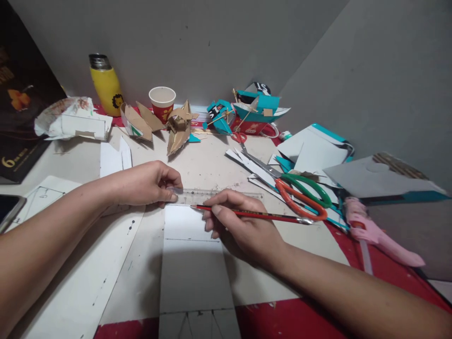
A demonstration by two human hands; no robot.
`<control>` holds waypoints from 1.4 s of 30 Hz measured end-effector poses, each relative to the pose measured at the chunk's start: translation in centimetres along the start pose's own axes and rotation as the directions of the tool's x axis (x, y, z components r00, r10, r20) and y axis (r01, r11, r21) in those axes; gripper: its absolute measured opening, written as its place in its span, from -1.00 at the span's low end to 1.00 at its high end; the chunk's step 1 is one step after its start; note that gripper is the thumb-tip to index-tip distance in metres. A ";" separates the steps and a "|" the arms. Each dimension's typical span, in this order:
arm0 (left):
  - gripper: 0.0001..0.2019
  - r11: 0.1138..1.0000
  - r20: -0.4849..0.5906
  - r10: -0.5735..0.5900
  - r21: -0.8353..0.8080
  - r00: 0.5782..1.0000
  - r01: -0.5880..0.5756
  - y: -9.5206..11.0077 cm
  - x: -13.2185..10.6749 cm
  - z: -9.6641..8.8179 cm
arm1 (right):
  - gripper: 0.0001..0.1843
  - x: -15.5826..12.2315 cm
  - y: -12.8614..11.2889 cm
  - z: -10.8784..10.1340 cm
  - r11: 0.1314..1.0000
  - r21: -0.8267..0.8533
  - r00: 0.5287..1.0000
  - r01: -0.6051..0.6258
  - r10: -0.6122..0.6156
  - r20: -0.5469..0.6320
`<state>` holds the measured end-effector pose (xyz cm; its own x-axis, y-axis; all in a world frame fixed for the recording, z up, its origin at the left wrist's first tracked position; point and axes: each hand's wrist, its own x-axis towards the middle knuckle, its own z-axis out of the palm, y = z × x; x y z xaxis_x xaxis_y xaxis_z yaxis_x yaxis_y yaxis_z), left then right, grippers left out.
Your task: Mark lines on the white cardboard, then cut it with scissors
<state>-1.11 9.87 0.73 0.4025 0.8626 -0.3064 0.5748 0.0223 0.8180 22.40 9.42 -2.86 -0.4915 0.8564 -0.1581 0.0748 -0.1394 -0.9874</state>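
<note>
My left hand point(158, 183) is closed on the left end of a clear plastic ruler point(197, 193), which lies across the top of a long white card strip point(194, 273). Between the fingers and thumb of my right hand point(243, 221) is a red and black pencil point(268, 216), its tip pointing left and close to the ruler's lower edge. Lines are drawn across the strip, with slanted marks near its bottom end. Part of the ruler is hidden behind my right hand.
Large orange- and green-handled scissors point(300, 197) lie right among card scraps, beside a pink glue gun point(381, 235). Along the back stand a yellow bottle point(106, 87), a paper cup point(162, 103) and folded cardboard boats point(179, 129). A marked white sheet point(88, 263) lies left, near a phone point(9, 209).
</note>
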 end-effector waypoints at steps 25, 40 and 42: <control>-0.93 0.999 0.052 -0.024 0.024 0.998 0.023 0.1 -0.1 -0.1 | -0.87 -0.2 0.1 -0.2 0.966 -0.244 0.996 0.085 -0.078 0.037; -0.92 0.999 0.065 -0.008 0.037 0.998 0.006 -0.2 0.0 -0.2 | -0.87 -0.2 0.0 0.0 0.960 -0.265 0.996 0.086 -0.087 0.007; -0.92 0.999 0.068 -0.003 0.035 0.998 0.001 -0.2 0.0 -0.2 | -0.87 -0.2 0.1 0.0 0.965 -0.250 0.997 0.077 -0.076 0.012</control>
<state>-1.32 9.97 0.66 0.4483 0.8260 -0.3417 0.5996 0.0057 0.8003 22.51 9.26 -2.90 -0.5065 0.8583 -0.0827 0.2518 0.0555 -0.9662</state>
